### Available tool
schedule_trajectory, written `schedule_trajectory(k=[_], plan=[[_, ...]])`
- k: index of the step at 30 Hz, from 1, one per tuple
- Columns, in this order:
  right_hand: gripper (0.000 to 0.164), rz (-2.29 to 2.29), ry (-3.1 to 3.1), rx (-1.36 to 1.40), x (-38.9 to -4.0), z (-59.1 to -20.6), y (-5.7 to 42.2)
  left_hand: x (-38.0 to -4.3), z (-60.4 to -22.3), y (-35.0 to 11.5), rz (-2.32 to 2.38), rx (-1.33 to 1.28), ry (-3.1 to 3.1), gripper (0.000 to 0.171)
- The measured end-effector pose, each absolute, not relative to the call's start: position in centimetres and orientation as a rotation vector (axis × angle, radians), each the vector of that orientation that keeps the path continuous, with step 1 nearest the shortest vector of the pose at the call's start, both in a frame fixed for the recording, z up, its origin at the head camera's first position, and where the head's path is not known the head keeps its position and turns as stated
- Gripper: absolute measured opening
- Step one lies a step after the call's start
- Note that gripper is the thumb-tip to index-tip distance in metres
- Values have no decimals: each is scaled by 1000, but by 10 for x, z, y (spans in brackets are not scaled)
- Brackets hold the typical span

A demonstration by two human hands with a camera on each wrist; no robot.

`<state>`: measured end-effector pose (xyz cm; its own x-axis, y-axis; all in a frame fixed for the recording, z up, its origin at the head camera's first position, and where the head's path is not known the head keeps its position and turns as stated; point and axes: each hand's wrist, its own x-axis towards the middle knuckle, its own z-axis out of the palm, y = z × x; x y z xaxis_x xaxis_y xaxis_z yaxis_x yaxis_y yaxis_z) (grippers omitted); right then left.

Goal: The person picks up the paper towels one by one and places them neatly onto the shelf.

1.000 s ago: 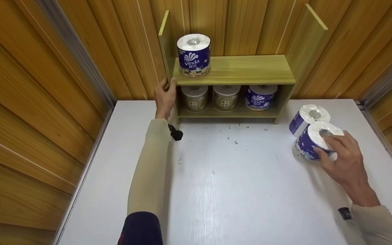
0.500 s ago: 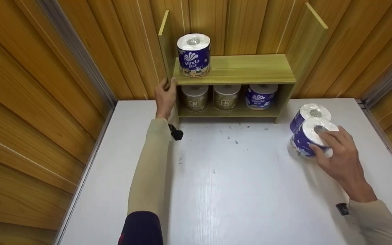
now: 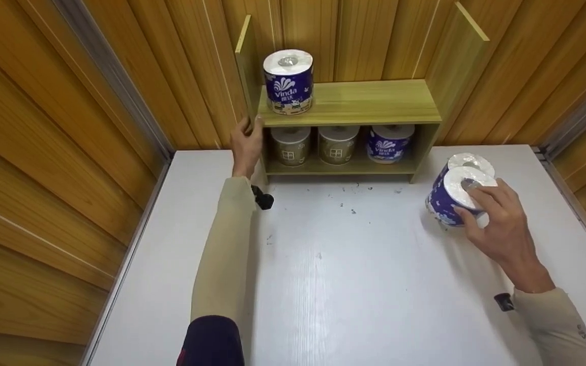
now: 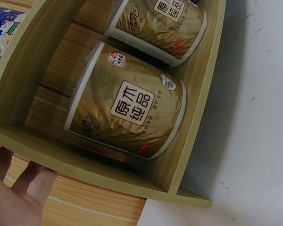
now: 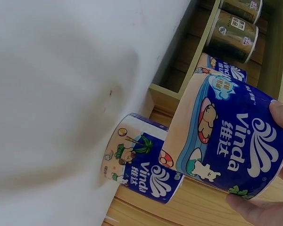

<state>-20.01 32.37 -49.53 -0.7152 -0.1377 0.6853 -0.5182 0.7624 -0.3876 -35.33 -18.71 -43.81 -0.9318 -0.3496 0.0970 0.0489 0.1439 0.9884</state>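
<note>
My right hand point(image 3: 501, 229) grips a blue Vinda toilet paper roll point(image 3: 443, 203) by its top, thumb on the near side and fingers over the white end. In the right wrist view this toilet roll point(image 5: 226, 136) hangs tilted, overlapping a second blue toilet roll point(image 5: 141, 160) on the table behind it. My left hand point(image 3: 247, 150) holds the left side panel of a wooden shelf point(image 3: 374, 104), its fingers point(image 4: 40, 186) against the panel's outer face. On the upper board stands one blue toilet roll point(image 3: 288, 86). Below sit two gold rolls point(image 3: 290, 147) and a blue one point(image 3: 389, 145).
The shelf stands at the back of a white table point(image 3: 333, 284), against a wood-slat wall point(image 3: 364, 40). Another slatted wall point(image 3: 44, 152) rises along the left side. Small dark specks mark the tabletop before the shelf.
My right hand has carried the blue toilet roll a little left and farther back, so it covers more of the roll behind it. My left hand stays on the shelf panel.
</note>
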Motion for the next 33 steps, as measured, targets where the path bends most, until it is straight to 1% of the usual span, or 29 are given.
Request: schedule_trajectory(k=[5,13,29,33], plan=[[49,749,-2307,496,-203,-490,318,-354,-439,-188,-1867,267,-2094,65],[44,747,-2301,516,-206,-481,309,-352,-438,-188,-1861,311,-2141,72],[44,729,-2313,558,-211,-467,292,-354,-438,-188,-1853,274,-2115,69],[47,717,-2356,556,-210,-464,288,-354,-438,-187,-1849,271,-2113,69]])
